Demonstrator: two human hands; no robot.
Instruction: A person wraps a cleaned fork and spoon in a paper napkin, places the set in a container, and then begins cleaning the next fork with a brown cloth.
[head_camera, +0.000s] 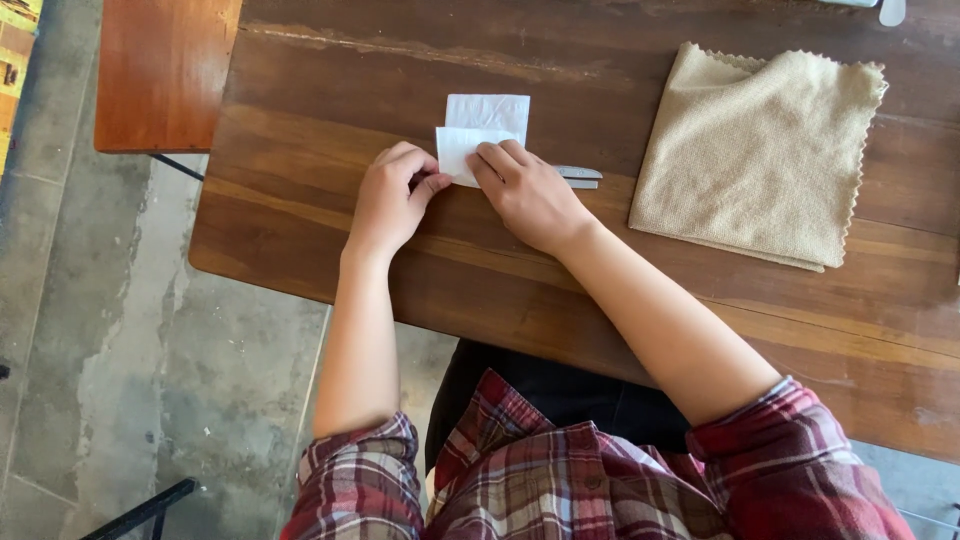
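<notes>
Head view looks straight down on a dark wooden table (330, 230), scuffed along its far edge, standing on a grey concrete floor (120, 330). A second, redder table (165, 70) sits just beyond its left corner. The person's plaid sleeves (560, 480) fill the lower part of the frame, both forearms reaching forward over the near table edge.

On the right half of the table lies a folded tan cloth (760, 150) with a zigzag edge, flat and well apart from the hands.

At the middle, the left hand (390, 200) is curled, thumb and fingers pinching the lower left edge of a white napkin (487, 115). The right hand (525, 190) lies flat, its fingers pressing down on the napkin's folded lower flap. The napkin rests on the table just beyond both hands, its upper part lying flat and uncovered.

Grey metal cutlery (578, 177) pokes out from under the right hand toward the cloth; what kind it is cannot be told.
</notes>
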